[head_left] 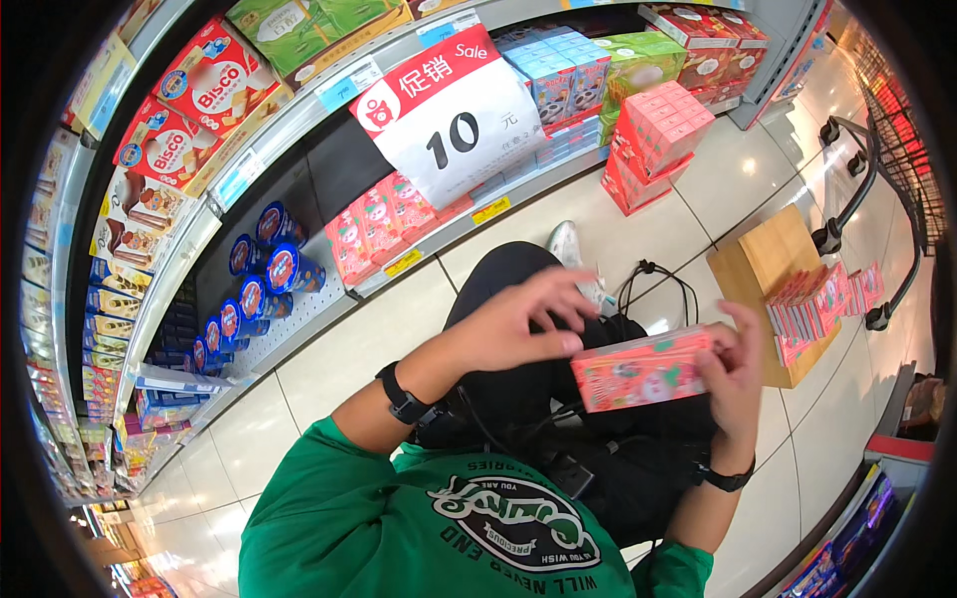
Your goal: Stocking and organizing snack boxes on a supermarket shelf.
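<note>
My right hand (729, 370) grips one end of a pink printed carton (643, 370), holding it level above my lap. The thumb lies on its front face, and the fingers wrap behind. My left hand (527, 318) hovers at the carton's other end, slightly blurred, with its fingers apart. Its thumb tip is close to the carton's upper corner; whether it touches cannot be told. Similar pink cartons (377, 224) line the bottom shelf (314, 314) ahead. A block of small pink boxes (662, 127) stands on the floor in a red tray (635, 190).
A wooden block (748, 247) at the right has flat pink packets (811, 303) beside it. Beyond is a wheeled cart (882, 164). A sale sign (452, 123) hangs over the shelf. Blue-lidded tubs (284, 265) stand at the left. A black cord (658, 288) lies near my shoe (564, 243).
</note>
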